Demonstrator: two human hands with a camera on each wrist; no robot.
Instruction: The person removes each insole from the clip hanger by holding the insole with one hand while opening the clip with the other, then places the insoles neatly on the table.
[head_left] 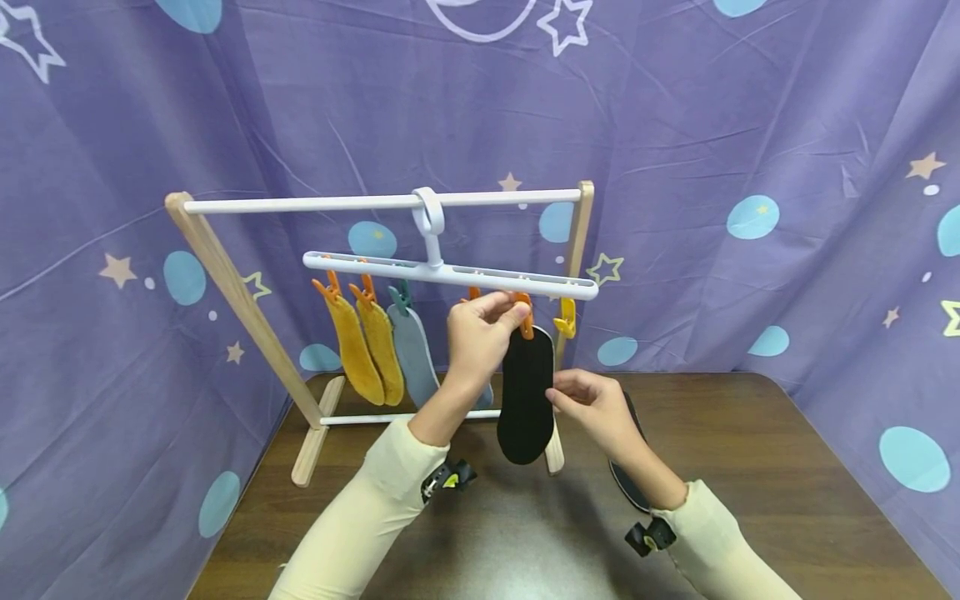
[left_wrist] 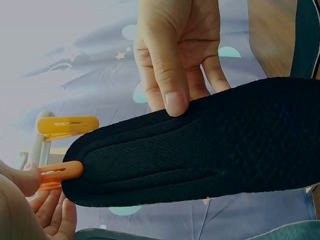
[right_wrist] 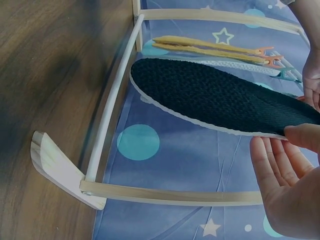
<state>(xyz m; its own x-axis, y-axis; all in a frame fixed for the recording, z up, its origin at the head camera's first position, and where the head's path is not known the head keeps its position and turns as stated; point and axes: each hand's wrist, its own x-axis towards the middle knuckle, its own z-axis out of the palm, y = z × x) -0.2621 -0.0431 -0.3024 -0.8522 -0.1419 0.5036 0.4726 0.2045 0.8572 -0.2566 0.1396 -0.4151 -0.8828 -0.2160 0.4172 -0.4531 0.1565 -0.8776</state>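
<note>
A black insole [head_left: 527, 400] hangs heel-up from an orange clip [head_left: 523, 317] on the white hanger [head_left: 390, 267]. My left hand [head_left: 480, 337] pinches this clip between thumb and fingers, and in the left wrist view the clip's tip overlaps the end of the insole. With thumb on one face and fingers behind, my right hand [head_left: 592, 408] pinches the insole's side edge, also seen in the right wrist view. To the left, two yellow insoles [head_left: 352, 354] and a grey-blue insole [head_left: 414, 354] hang from clips. Another bluish insole [head_left: 484, 397] is mostly hidden behind my left hand.
The hanger hooks over the top bar [head_left: 300, 202] of a wood-and-white rack on a brown table [head_left: 750, 467]. A yellow clip [head_left: 567, 318] dangles at the hanger's right end. Another black insole [head_left: 630, 485] lies on the table, partly under my right forearm. A purple curtain surrounds the table.
</note>
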